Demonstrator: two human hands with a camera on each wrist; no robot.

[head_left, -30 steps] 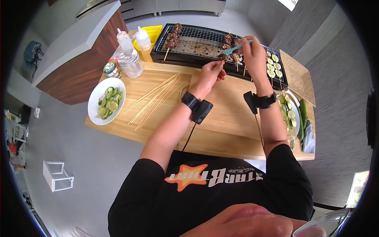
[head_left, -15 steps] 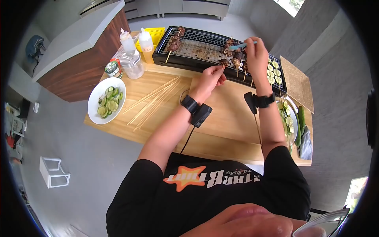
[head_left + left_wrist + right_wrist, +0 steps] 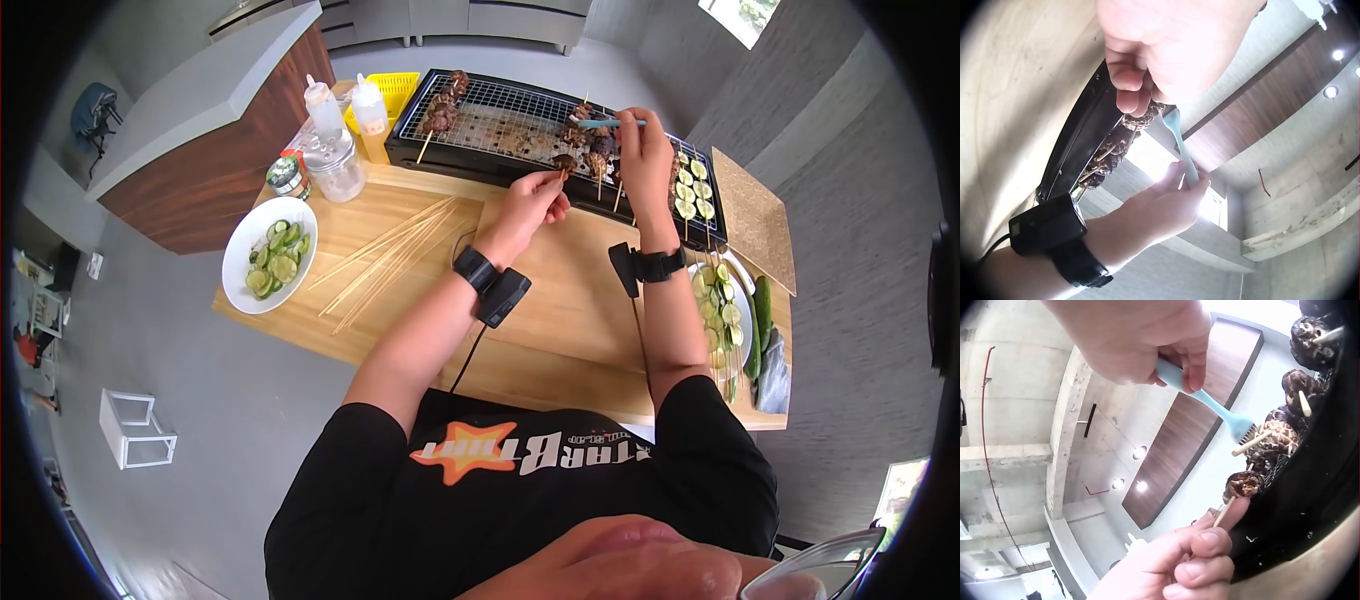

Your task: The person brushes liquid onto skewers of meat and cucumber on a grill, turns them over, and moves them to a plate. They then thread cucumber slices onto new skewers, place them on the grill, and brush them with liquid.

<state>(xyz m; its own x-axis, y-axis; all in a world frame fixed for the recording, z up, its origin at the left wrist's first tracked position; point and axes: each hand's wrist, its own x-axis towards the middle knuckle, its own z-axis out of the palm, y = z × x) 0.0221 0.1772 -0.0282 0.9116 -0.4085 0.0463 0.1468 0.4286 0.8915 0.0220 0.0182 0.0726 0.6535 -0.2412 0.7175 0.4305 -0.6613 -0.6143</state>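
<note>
At the grill's front edge, my left hand (image 3: 530, 207) pinches the stick of a skewer of browned mushrooms (image 3: 1244, 485) between thumb and fingers. The skewer lies on the wire grate, its nearest mushroom close to my fingertips. My right hand (image 3: 648, 165) grips a light blue basting brush (image 3: 1207, 403) by the handle, above the grill. In the right wrist view the brush's bristles (image 3: 1247, 432) overlap the mushrooms farther up. Other mushroom skewers (image 3: 601, 160) rest just right of the held one, partly behind my right hand.
The black grill (image 3: 490, 115) also bears a mushroom skewer (image 3: 441, 110) at left and zucchini skewers (image 3: 694, 185) at right. Bare sticks (image 3: 385, 262), a bowl of zucchini slices (image 3: 236, 262), squeeze bottles (image 3: 369, 108) and a jar (image 3: 335, 170) stand left. A plate (image 3: 748, 330) is right.
The brush has moved from the mushroom nearest my left hand to those farther up the grill, its handle swinging flatter. My left hand keeps its pinch on the skewer.
</note>
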